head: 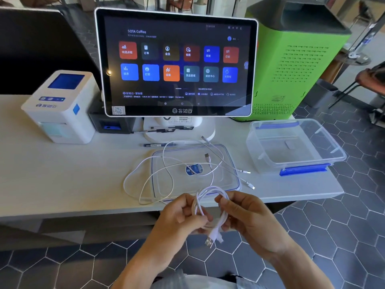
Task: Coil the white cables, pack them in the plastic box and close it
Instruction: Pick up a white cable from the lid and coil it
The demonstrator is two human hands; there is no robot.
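My left hand (181, 213) and right hand (243, 217) both grip the coiled cable (210, 207) before the table edge. Loose cables (166, 170) sprawl across the lid (227, 174); the open box (295, 147) sits right. Slackening could unspring the coil.

— What blocks the way to the plastic box (295, 142)?
— Nothing above it; its mouth is open, at the right end of the white table (62, 180). The green machine (291, 65) stands close behind it.
— And the middle?
— The lid (227, 180) lies flat there, with loose white cables (166, 163) looped over it and spilling left. Behind it a pen (160, 145), then the touchscreen terminal (177, 63) on its stand.
— The left side?
— A bare stretch in front; the receipt printer (60, 107) stands at the back, with a black device (112, 124), possibly a second printer, beside it.
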